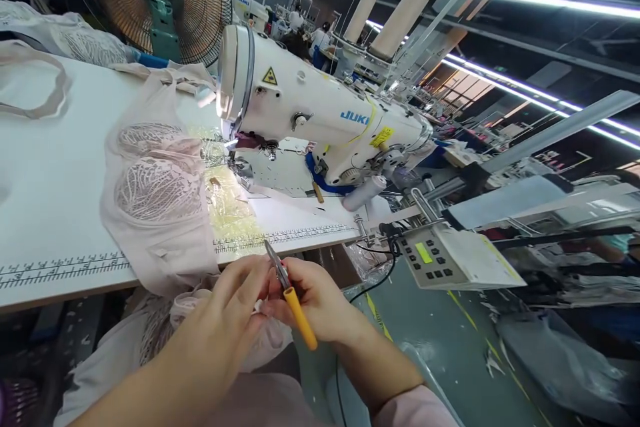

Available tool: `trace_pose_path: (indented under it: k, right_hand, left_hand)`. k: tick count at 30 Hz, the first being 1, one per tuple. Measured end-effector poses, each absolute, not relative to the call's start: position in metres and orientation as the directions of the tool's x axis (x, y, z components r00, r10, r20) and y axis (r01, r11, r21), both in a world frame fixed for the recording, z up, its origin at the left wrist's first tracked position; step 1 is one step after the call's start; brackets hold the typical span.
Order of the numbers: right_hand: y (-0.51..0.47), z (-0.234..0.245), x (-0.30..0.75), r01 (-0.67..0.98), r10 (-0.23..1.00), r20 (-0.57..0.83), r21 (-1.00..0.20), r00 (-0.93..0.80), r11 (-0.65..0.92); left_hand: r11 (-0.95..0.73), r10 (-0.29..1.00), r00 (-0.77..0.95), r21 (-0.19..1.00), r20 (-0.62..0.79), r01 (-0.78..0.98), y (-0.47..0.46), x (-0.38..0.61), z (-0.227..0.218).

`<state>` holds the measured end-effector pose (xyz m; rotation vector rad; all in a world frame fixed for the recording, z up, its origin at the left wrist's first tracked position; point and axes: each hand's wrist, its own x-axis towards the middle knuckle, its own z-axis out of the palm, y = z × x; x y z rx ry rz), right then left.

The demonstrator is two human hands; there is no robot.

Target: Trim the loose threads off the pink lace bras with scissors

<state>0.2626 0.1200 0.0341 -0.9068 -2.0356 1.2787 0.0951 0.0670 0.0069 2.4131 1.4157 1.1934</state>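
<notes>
My right hand (320, 300) is closed around yellow-handled thread snips (293, 303), their metal blades pointing up toward the table edge. My left hand (225, 327) is curled beside it, fingers pinching pale pink fabric (270, 337) right by the blades. The hands sit just below the front edge of the white table (55, 213). On the table lies a pink lace bra (157, 187), draped over the front edge next to the needle area of a white sewing machine (310, 113).
A green fan (150, 0) stands at the back left. A control panel (450, 257) with buttons juts out at the right. Thread cones (410, 0) rise behind the machine. More pink garments (65, 40) are piled at the far left. People work in the background.
</notes>
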Motion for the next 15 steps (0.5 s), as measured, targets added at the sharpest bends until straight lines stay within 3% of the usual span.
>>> trace_pose_path:
  k: [7,11,15]
  right_hand:
    - [0.118,0.027,0.259,0.25,0.797,0.087,-0.924,-0.598,0.289]
    - [0.111,0.014,0.258,0.222,0.851,0.152,-0.929,-0.502,0.297]
    - [0.104,-0.002,0.253,0.132,0.874,0.185,-0.954,-0.45,0.27]
  left_hand:
    - [-0.473,0.871,0.221,0.63,0.438,0.616,0.065,0.089,-0.002]
    - [-0.151,0.987,0.13,0.818,0.094,0.555,0.065,0.085,-0.007]
    - [0.057,0.97,0.191,0.901,-0.152,0.429,0.067,0.086,0.001]
